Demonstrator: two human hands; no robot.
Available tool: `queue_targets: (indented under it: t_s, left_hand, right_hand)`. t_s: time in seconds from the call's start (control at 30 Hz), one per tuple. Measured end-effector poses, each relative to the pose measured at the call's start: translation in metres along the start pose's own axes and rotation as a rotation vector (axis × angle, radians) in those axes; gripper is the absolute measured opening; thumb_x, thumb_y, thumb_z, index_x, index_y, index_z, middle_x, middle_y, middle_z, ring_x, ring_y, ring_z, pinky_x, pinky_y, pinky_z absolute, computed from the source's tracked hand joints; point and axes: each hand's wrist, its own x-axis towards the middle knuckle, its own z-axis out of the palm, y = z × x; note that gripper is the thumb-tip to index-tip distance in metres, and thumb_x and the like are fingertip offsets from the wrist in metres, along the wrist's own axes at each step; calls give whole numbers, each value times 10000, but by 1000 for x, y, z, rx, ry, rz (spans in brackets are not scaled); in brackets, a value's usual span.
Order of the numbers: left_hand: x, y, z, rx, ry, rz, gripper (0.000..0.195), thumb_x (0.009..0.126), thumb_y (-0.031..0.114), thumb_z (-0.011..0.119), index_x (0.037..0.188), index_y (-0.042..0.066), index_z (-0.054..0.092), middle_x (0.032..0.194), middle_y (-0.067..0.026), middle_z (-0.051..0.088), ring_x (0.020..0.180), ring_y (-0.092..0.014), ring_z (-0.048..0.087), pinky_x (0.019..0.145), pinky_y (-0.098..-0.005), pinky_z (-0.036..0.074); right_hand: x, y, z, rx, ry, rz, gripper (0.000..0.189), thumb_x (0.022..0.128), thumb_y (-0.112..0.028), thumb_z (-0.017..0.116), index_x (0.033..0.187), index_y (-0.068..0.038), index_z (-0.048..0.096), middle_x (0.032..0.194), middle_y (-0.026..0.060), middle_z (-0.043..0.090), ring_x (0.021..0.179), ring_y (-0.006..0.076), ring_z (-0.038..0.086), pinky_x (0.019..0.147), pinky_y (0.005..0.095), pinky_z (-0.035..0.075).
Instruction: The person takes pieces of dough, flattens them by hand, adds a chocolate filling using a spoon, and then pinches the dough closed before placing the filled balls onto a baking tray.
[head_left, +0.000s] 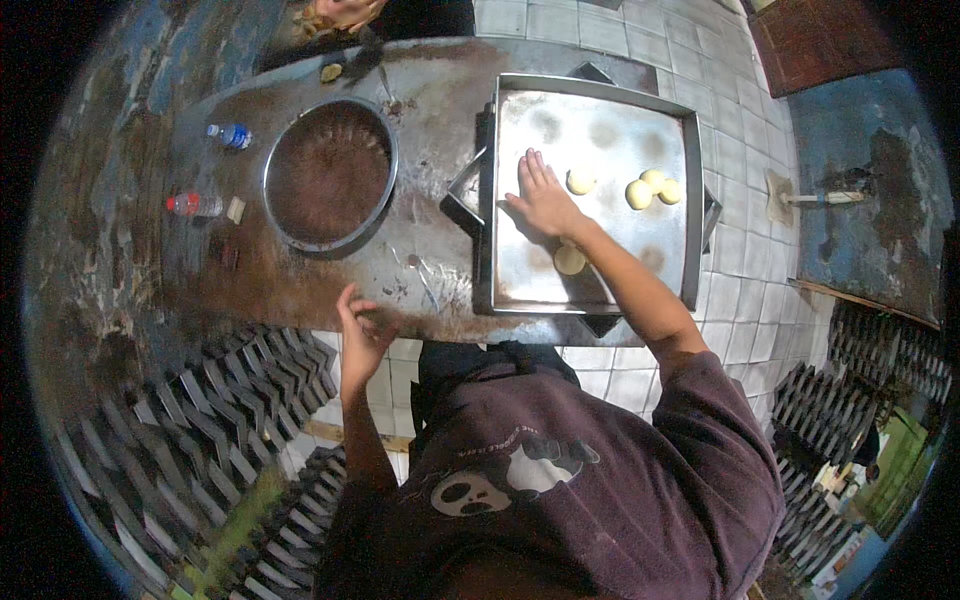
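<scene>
My right hand (546, 196) lies palm down inside a square metal baking tray (692, 225), its fingers pointing to the far side; whether anything is under the palm is hidden. Several pale, round dough balls sit in the tray: a single dough ball (580, 181) just right of my hand, and a cluster with one dough ball (639, 194) at its left. A flatter dough piece (570, 259) lies nearer me, partly behind my forearm. My left hand (362, 330) hovers at the table's near edge with fingers spread and nothing visible in it, below a round metal basin (268, 196) of brown crumbly filling.
The tray rests on other angled metal trays (466, 196) at the right of the worn table (439, 217). Two plastic bottles, one blue-labelled (234, 136) and one red-capped (196, 205), lie at the left. A thin utensil (428, 285) lies near the front. Another person's hand (346, 12) shows beyond the table.
</scene>
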Motion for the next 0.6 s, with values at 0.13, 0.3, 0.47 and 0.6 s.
queue_targets:
  t_s: [0.13, 0.3, 0.47, 0.6]
  left_hand:
    - [-14, 7, 4, -123, 48, -24, 1003, 791, -74, 828, 1560, 99, 209, 1149, -70, 528, 735, -87, 525, 700, -229, 501]
    - [18, 22, 14, -160, -3, 92, 892, 846, -30, 793, 1541, 75, 245, 1143, -92, 562, 759, -75, 524, 710, -218, 496]
    - [63, 86, 56, -486, -97, 143, 491, 1017, 161, 651, 1453, 51, 453, 1205, -149, 644, 1036, -178, 639, 957, -315, 503]
    - [86, 137, 109, -598, -157, 173, 452, 1105, 403, 472, 1332, 25, 574, 1166, -136, 677, 1075, -198, 643, 977, -325, 496]
  right_hand:
    - [25, 34, -104, 431, -181, 53, 582, 994, -431, 565, 1361, 20, 592, 1399, 230, 572, 1342, 375, 522, 1120, 428, 442]
    - [-3, 65, -110, -151, -298, 66, 312, 903, -288, 684, 1056, -18, 712, 1033, 198, 684, 926, 396, 699, 848, 485, 589]
    - [3, 33, -143, 350, -367, 136, 299, 894, -253, 744, 1024, 16, 730, 939, 199, 752, 851, 278, 739, 790, 395, 592]
    - [-6, -88, -186, 923, -235, 229, 319, 868, -116, 788, 1147, 27, 726, 968, 83, 763, 888, 135, 702, 816, 310, 570]
